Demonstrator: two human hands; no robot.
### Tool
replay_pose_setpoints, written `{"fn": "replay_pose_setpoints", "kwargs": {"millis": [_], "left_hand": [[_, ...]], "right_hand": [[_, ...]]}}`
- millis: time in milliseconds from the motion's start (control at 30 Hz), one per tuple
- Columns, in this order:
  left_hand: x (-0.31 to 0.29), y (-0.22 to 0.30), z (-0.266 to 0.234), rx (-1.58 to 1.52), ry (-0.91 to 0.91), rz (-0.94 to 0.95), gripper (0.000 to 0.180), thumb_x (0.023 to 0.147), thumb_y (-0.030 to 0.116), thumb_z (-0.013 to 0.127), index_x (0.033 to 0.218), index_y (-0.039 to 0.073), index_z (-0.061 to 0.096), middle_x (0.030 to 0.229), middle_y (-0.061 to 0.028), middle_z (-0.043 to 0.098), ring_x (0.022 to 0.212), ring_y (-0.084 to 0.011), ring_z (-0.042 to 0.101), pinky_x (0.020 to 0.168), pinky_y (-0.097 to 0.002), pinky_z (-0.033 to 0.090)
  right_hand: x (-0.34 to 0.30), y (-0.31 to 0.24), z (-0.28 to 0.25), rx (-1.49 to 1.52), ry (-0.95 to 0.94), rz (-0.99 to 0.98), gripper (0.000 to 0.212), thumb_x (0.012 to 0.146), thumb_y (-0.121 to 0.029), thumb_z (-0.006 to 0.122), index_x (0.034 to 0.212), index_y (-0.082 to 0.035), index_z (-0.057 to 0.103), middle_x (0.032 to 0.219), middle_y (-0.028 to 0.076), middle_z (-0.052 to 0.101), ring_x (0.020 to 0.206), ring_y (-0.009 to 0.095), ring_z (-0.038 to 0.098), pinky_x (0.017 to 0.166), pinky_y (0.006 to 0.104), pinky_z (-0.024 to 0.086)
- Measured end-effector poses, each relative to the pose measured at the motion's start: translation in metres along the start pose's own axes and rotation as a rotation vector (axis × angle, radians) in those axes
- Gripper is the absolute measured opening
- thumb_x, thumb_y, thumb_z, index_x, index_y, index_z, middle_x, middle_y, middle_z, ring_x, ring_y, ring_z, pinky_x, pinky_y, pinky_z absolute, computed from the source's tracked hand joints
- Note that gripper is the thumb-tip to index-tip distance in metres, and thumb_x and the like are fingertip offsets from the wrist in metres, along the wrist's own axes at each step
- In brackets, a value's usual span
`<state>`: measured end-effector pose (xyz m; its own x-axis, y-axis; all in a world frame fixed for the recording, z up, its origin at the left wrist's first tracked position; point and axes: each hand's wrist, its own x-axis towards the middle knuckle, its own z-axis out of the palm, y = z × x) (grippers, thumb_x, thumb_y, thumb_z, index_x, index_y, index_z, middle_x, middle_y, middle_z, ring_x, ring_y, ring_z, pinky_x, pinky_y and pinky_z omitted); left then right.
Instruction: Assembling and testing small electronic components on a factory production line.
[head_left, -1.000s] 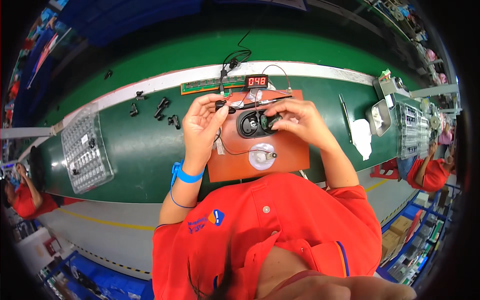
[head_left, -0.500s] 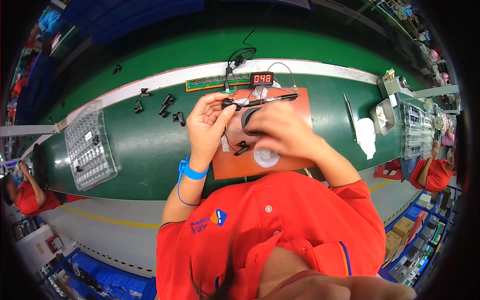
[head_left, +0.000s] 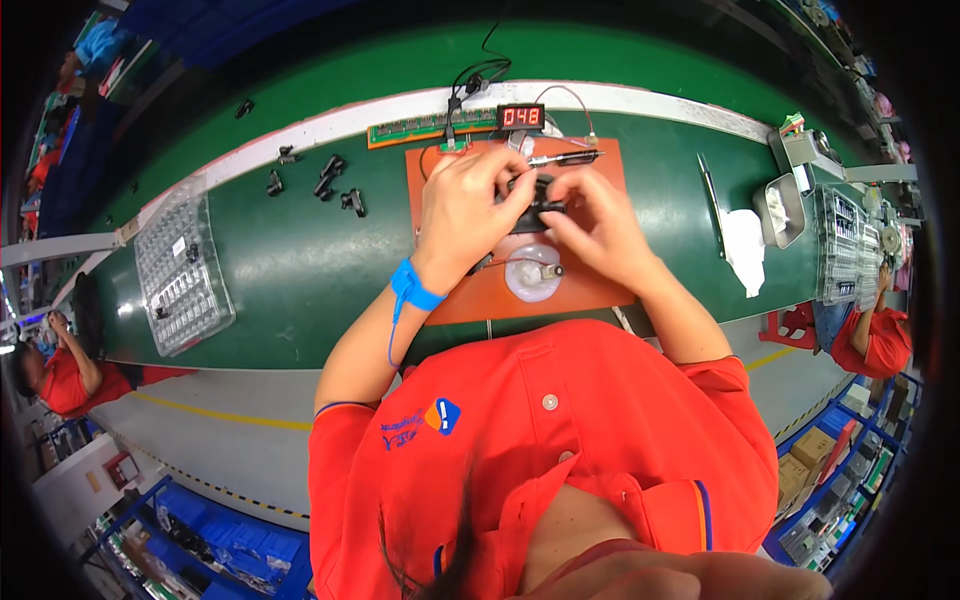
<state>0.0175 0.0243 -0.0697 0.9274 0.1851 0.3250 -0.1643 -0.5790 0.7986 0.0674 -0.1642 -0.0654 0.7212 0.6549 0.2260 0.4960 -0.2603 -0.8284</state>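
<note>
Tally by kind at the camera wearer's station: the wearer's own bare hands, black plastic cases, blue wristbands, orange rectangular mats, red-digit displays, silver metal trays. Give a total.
Bare hands (left hand, right hand): 2
Black plastic case: 1
Blue wristband: 1
Orange rectangular mat: 1
Red-digit display: 1
Silver metal tray: 1
Total: 7

– What can be read?
– Red lit digits (head_left: pixel 521 118) are shown on a small black rectangular display (head_left: pixel 521 107).
– And elsewhere?
– Blue lettering (head_left: pixel 402 432) and a blue-and-orange emblem (head_left: pixel 442 416) are borne by the red fabric polo shirt (head_left: pixel 530 375).
</note>
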Motion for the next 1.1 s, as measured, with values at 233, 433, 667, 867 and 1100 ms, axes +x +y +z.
{"fn": "replay_pose_setpoints", "kwargs": {"millis": [233, 433, 667, 867, 1100], "left_hand": [[0.007, -0.001, 0.023, 0.313, 0.05, 0.365, 0.013, 0.085, 0.024, 0.069, 0.082, 0.012, 0.068, 0.07, -0.0054, 0.065, 0.064, -0.0244, 0.061, 0.071, -0.0396, 0.042], [0.002, 0.01, -0.018, 0.116, 0.045, 0.194, 0.013, 0.081, 0.017, 0.074, 0.089, 0.008, 0.069, 0.076, -0.0059, 0.067, 0.07, -0.0224, 0.064, 0.066, -0.0348, 0.047], [-0.056, 0.016, -0.055, 0.059, -0.212, 0.17, 0.024, 0.077, 0.015, 0.077, 0.097, 0.007, 0.068, 0.094, -0.0066, 0.067, 0.08, -0.0254, 0.063, 0.068, -0.036, 0.052], [-0.075, 0.015, -0.045, 0.372, -0.297, 0.334, 0.028, 0.077, 0.012, 0.074, 0.104, 0.008, 0.067, 0.102, -0.0048, 0.065, 0.085, -0.0259, 0.063, 0.071, -0.0372, 0.053], [-0.074, 0.002, -0.048, 0.349, -0.216, 0.295, 0.025, 0.079, 0.007, 0.073, 0.104, 0.007, 0.068, 0.101, -0.0052, 0.065, 0.08, -0.0229, 0.064, 0.067, -0.0335, 0.054]], "right_hand": [[-0.043, 0.005, -0.02, 0.016, -0.143, -0.048, 0.023, 0.078, 0.0, 0.072, 0.1, -0.001, 0.063, 0.099, 0.011, 0.066, 0.087, 0.027, 0.064, 0.077, 0.0342, 0.051], [-0.049, 0.0, -0.011, -0.143, -0.111, -0.222, 0.022, 0.077, 0.001, 0.071, 0.097, -0.002, 0.064, 0.095, 0.01, 0.067, 0.086, 0.027, 0.065, 0.076, 0.0357, 0.051], [-0.037, -0.001, -0.021, -0.273, -0.198, -0.423, 0.019, 0.077, -0.001, 0.072, 0.093, -0.004, 0.065, 0.089, 0.008, 0.066, 0.084, 0.026, 0.065, 0.073, 0.0343, 0.051], [0.077, 0.065, -0.072, -0.388, 0.265, -0.071, 0.02, 0.084, -0.013, 0.073, 0.097, -0.001, 0.064, 0.088, 0.009, 0.067, 0.076, 0.02, 0.061, 0.069, 0.0292, 0.05], [0.099, 0.083, -0.072, -0.458, 0.336, -0.166, 0.025, 0.082, -0.016, 0.076, 0.1, -0.003, 0.065, 0.095, 0.009, 0.067, 0.083, 0.02, 0.062, 0.076, 0.0308, 0.05]]}}
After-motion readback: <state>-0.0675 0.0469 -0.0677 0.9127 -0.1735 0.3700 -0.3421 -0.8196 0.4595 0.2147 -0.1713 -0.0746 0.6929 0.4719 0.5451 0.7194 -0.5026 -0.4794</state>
